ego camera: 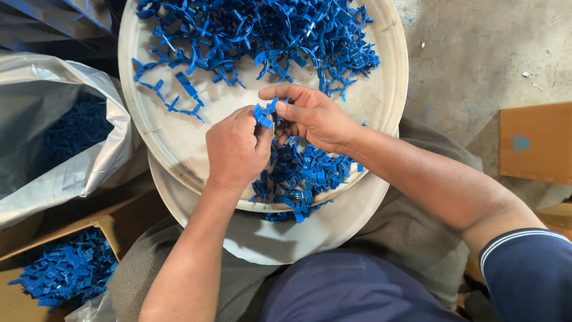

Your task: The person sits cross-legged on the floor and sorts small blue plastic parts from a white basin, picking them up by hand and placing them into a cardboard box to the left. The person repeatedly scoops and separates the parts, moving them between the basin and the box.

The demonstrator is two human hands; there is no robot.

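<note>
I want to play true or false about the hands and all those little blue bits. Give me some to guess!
1. Both hands pinch one small blue plastic piece between them. True: the left hand and right hand meet on it.
2. The round tray is bright red. False: it is pale cream.
3. A heap of blue plastic pieces lies at the far side of the tray. True.
4. The cardboard box at the lower left holds yellow balls. False: it holds more blue pieces.
5. The silvery plastic bag sits to the person's right. False: it is on their left.
</note>
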